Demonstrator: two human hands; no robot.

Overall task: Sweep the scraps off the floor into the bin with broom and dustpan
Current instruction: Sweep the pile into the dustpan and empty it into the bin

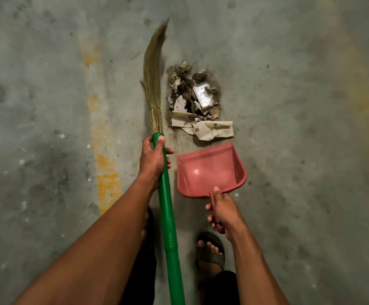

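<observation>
Concrete floor (289, 106); broom (168, 216) handle cut off; scraps (195, 100) seemingly paper

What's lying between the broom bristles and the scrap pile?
Nothing: the head view shows only a narrow strip of bare floor between the broom bristles and the scrap pile.

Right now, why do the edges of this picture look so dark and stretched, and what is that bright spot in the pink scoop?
Head view: dim light with darker corners, and the wide lens bends the concrete floor outward. The bright spot is glare on the glossy dustpan. The broom tip is blurred; the scrap pile stays fairly sharp.
</observation>
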